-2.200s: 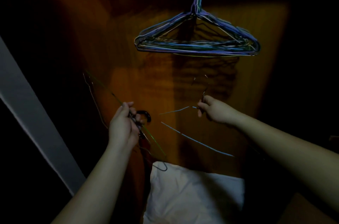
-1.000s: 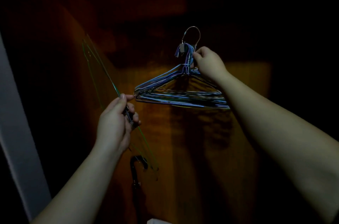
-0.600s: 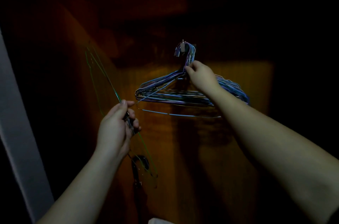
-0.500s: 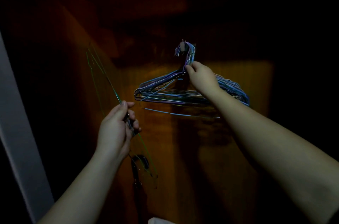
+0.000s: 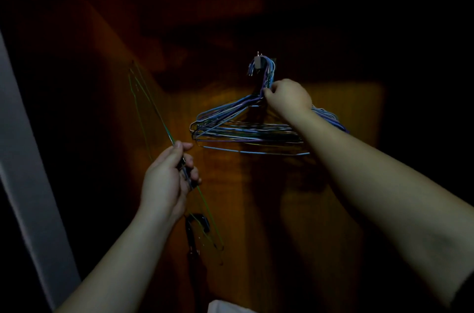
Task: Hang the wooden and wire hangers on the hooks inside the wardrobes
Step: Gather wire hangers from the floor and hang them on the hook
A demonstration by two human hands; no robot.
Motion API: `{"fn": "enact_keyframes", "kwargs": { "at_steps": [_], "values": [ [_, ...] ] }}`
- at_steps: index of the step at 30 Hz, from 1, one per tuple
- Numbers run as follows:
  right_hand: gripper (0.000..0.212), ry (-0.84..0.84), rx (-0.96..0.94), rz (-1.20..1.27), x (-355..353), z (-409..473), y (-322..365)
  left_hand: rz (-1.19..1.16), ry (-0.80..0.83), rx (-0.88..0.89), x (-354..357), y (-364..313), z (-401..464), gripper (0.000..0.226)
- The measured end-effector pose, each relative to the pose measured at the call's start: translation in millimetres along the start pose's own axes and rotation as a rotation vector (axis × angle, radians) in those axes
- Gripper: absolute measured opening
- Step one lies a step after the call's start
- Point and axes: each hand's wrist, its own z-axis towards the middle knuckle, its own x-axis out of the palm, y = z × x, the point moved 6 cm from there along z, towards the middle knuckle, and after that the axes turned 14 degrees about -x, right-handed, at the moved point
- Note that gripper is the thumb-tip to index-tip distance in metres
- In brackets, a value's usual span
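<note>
Foreground, bottom edge: a pale cloth [image 5: 225, 307] is partly seen; its nature cannot be told.
Left hand [image 5: 166, 182]: fingers are curled round a small batch of thin wire hangers [image 5: 156, 112], one green wire plainly seen; these are held well apart from the hook and are judged not yet hung.
Dark item below left hand [image 5: 197, 223]: a dark curved piece is noted hanging beneath the grip; whether it is a wooden hanger's hook cannot be told.
Right hand [image 5: 288, 97]: fingers are pinched at the necks of the hung bundle, just below the hook.
Hung bundle [image 5: 243, 130]: many blue and purple wire hangers are gathered on one wall hook [image 5: 258, 61].
Wardrobe back panel [image 5: 346, 112]: brown wood, dimly lit.
Progress: the larger share is judged hung; the left-hand batch remains.
</note>
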Motion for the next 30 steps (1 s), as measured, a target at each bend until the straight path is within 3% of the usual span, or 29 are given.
{"fn": "enact_keyframes", "kwargs": {
  "at_steps": [13,18,21,25,27,30],
  "values": [
    [0.044,0.077,0.046,-0.063,5,4,-2,0.000,0.014,-0.028,-11,5,-8,0.024],
    [0.041,-0.030,-0.051,0.021,-3,-21,29,0.040,0.016,-0.048,-28,20,-18,0.023],
    [0.046,0.072,-0.016,0.427,8,-55,58,0.167,-0.012,-0.041,-47,37,-31,0.023],
    [0.066,0.575,0.433,1.248,67,-113,93,0.523,-0.130,0.032,-77,63,-49,0.022],
    [0.082,0.816,0.571,1.451,91,-139,101,0.650,-0.146,0.092,-89,76,-58,0.019],
    [0.093,0.958,0.623,1.595,107,-164,97,0.906,-0.094,0.225,-106,96,-71,0.023]
  ]
}}
